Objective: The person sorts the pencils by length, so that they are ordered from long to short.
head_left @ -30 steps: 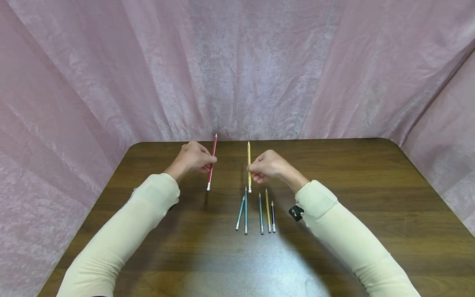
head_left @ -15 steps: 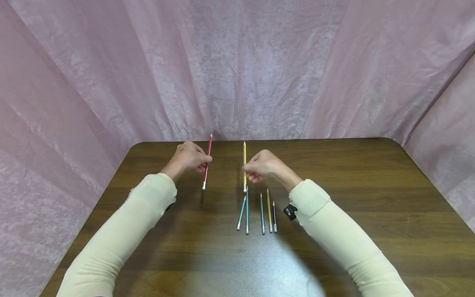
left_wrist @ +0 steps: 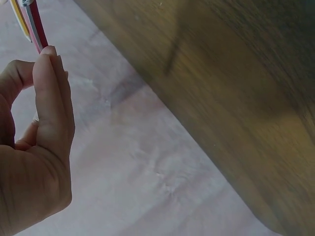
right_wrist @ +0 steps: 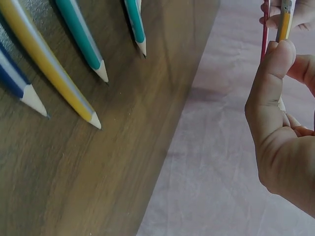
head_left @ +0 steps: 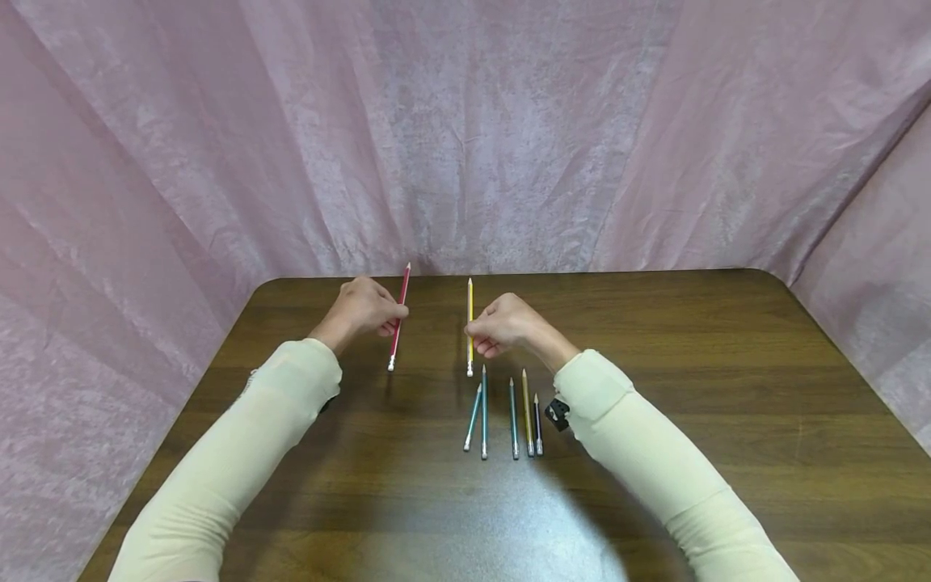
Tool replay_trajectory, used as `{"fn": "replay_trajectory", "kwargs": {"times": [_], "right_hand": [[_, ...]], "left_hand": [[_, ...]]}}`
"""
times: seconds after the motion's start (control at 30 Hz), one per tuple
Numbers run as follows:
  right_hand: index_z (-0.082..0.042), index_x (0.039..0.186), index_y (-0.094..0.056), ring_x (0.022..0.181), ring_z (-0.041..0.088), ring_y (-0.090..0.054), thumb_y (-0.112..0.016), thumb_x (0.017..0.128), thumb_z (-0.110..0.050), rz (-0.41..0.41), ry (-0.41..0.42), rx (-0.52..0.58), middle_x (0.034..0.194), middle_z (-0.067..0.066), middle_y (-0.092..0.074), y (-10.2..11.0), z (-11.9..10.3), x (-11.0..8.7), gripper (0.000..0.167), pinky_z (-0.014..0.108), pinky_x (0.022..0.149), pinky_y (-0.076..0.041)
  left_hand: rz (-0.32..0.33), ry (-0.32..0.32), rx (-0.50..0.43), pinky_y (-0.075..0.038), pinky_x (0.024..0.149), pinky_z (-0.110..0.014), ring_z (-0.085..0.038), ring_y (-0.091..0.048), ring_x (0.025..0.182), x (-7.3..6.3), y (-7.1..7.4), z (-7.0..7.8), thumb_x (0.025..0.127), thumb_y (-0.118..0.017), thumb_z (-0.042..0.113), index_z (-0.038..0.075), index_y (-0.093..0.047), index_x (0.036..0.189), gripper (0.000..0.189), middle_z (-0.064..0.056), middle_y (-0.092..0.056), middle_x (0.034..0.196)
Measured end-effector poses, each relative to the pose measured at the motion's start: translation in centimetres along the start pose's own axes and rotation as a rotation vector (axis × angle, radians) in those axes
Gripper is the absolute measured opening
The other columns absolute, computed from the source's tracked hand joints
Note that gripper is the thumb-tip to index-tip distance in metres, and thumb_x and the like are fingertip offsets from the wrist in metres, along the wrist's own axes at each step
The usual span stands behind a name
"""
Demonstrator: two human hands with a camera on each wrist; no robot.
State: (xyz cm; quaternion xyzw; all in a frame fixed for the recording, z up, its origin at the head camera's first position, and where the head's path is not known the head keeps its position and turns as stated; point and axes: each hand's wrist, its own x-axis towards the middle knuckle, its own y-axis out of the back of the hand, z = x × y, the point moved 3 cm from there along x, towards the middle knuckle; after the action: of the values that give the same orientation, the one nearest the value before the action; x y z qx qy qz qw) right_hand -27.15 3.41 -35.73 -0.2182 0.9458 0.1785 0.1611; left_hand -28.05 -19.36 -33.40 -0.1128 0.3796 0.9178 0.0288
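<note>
In the head view my left hand (head_left: 367,305) pinches a red pencil (head_left: 400,327) between thumb and fingers, its point away from me and its eraser end toward me. The red pencil is raised, with a shadow on the wood beneath. To its right, my right hand (head_left: 503,325) pinches a yellow pencil (head_left: 469,303) in the same direction, also off the table. The two held pencils stand apart, roughly side by side. The left wrist view shows the red pencil (left_wrist: 37,24) above the fingertips; the right wrist view shows the yellow pencil's end (right_wrist: 285,22).
Several pencils lie on the brown wooden table (head_left: 691,364) nearer me: teal ones (head_left: 484,420), a yellow one (head_left: 527,412) and a short dark blue one (head_left: 537,424). Their points face away from me. A pink curtain (head_left: 509,145) hangs behind the table's far edge.
Both hands have moved left with their pencils, the right somewhat farther. Each grip stays the same, and the pencils on the table keep their places.
</note>
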Motion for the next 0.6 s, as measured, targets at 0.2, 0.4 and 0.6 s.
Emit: {"fn": "replay_trajectory", "kwargs": {"times": [0.2,0.4,0.6], "right_hand": [[0.003,0.082,-0.064,0.050,0.009,-0.060,-0.062,0.089,-0.003,-0.012,0.013,0.019,0.060,0.005,-0.063,-0.7,0.0,0.4,0.009,0.022,0.054,-0.056],[0.005,0.086,-0.066,0.050,0.009,-0.060,-0.061,0.089,-0.003,-0.008,0.020,0.020,0.061,0.005,-0.063,-1.1,-0.1,0.7,0.010,0.022,0.055,-0.056],[0.003,0.083,-0.065,0.050,0.009,-0.060,-0.062,0.089,-0.002,-0.006,0.020,0.027,0.060,0.005,-0.063,-2.0,-0.2,1.2,0.009,0.023,0.054,-0.056]], "left_hand": [[0.007,0.008,0.009,-0.059,0.059,-0.026,-0.014,-0.070,0.058,0.3,0.1,-0.3,0.087,-0.073,0.011,-0.006,-0.076,0.094,0.019,-0.007,-0.072,0.066],[0.014,0.010,-0.013,-0.059,0.057,-0.026,-0.014,-0.069,0.057,0.7,0.3,-0.8,0.086,-0.072,0.008,-0.007,-0.075,0.092,0.017,-0.007,-0.071,0.063],[0.035,0.017,0.002,-0.058,0.056,-0.025,-0.020,-0.072,0.063,1.2,0.5,-1.6,0.084,-0.071,0.007,-0.006,-0.076,0.090,0.015,-0.007,-0.070,0.063]]}}
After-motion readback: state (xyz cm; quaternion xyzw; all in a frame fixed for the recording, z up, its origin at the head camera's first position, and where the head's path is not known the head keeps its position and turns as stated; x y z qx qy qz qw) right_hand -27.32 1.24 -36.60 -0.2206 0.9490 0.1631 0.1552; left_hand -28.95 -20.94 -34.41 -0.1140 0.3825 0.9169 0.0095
